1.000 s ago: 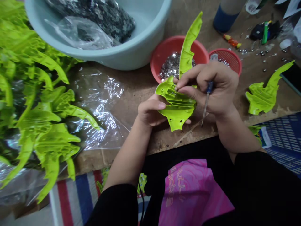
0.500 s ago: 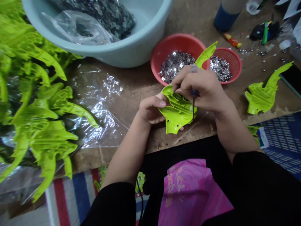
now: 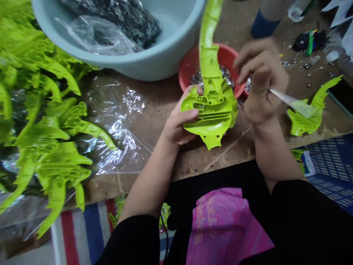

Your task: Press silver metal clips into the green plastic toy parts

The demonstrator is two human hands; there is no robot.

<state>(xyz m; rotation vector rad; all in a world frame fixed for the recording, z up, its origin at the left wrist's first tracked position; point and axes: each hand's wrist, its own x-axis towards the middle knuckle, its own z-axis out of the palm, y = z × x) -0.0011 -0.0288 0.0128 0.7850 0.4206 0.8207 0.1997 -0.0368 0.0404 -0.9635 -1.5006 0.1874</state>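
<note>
My left hand (image 3: 180, 121) is closed on the edge of a lime-green plastic shell (image 3: 209, 127), thumb on its ribbed inner face. The shell's long curved arm points away from me, over a red bowl (image 3: 186, 73) of small metal pieces. A small metal piece (image 3: 199, 106) lies in a recess near my left thumb. To the right of the shell and apart from it, my right hand (image 3: 264, 81) is raised and smeared by motion. It grips a thin screwdriver (image 3: 289, 99), whose blurred shaft sticks out to the right.
A large pale blue basin (image 3: 154, 66) with bagged metal clips stands behind. Many green shells (image 3: 60, 158) are heaped at left beside clear plastic film (image 3: 118, 129). Another green shell (image 3: 311, 117) lies at right, near a blue crate (image 3: 331, 165). A bottle (image 3: 263, 22) stands at the back.
My right hand has lifted off the shell and moved right, swinging the screwdriver from pointing down to pointing right. The shell has turned so its arm points away and its inner face shows more.
</note>
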